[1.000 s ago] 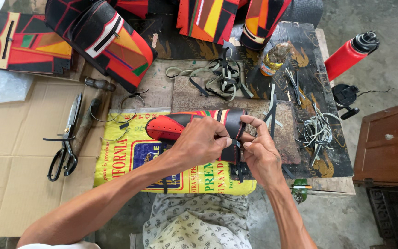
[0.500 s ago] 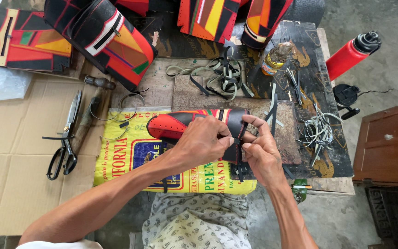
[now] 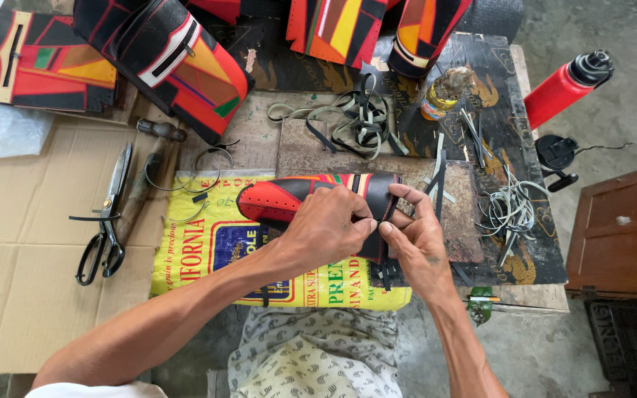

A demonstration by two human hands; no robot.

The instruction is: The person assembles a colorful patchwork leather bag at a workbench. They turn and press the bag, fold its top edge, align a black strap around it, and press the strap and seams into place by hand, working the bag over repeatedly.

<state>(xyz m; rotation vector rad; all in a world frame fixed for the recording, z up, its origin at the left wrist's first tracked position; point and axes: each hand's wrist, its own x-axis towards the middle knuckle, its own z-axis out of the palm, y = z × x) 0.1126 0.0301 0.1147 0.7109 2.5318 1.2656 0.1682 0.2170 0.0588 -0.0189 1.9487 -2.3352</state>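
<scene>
On a cluttered tabletop (image 3: 259,147) over a yellow printed sack (image 3: 208,243), the red-and-black stitched leather piece (image 3: 289,200) lies at centre. Since a second ago little has shifted. The left hand (image 3: 326,232) still presses it with its grip closed; at three o'clock the right hand (image 3: 418,243) pinches a thin black strap (image 3: 385,254).

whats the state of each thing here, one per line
left hand: grip closed on the red and black leather piece
right hand: pinching a black strip at the piece's edge
red and black leather piece: lying flat on the yellow sack
scissors: closed, on cardboard
red bottle: capped, lying tilted
</scene>
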